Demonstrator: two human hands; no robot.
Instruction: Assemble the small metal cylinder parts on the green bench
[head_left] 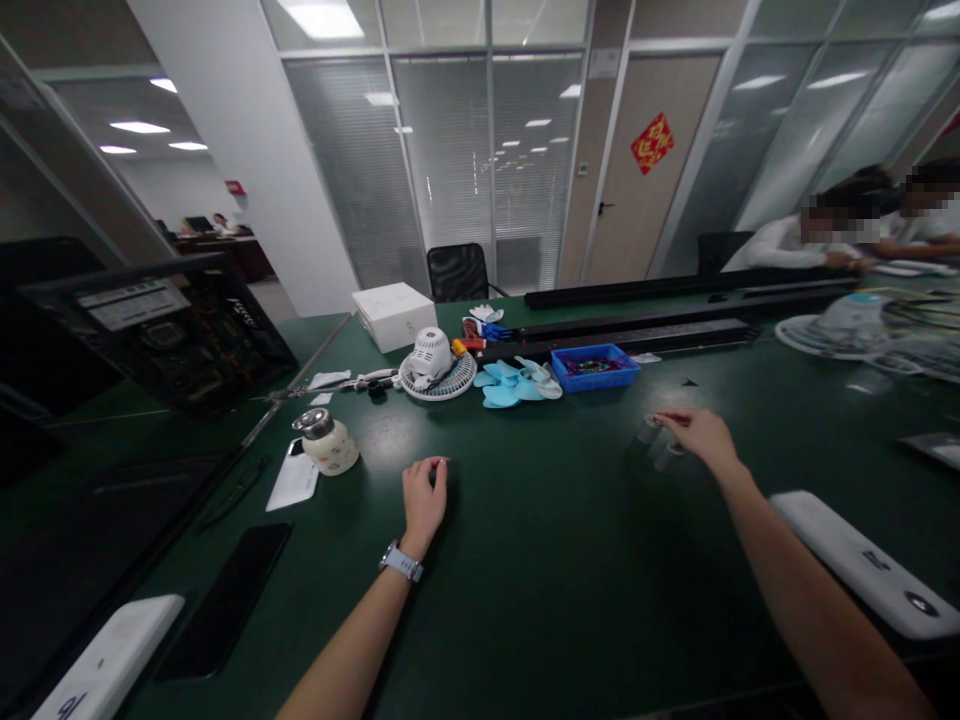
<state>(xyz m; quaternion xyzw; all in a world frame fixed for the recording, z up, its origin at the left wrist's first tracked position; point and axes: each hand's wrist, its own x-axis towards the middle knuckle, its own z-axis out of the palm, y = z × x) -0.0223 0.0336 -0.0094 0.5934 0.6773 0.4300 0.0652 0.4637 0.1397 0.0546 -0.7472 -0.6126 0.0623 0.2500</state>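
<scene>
My right hand (701, 437) reaches over the table with its thumb and fingers pinched at the top of a small grey cylinder (648, 430). Close beside that cylinder, under the fingers, stands a second small, see-through cylinder (664, 457); both are blurred, and their kind is unclear. My left hand (424, 497) rests on the green tabletop (517, 560), fingers curled in toward the thumb, and nothing shows in it. A watch circles the left wrist.
Farther back are a white fan part (435, 365), light-blue fan blades (514, 382), a blue tray (596, 370) of small parts and black bars (630, 335). A cream flask (330, 447) and phone (229, 595) lie leftward; a white case (862, 560) lies right. Co-workers sit far right.
</scene>
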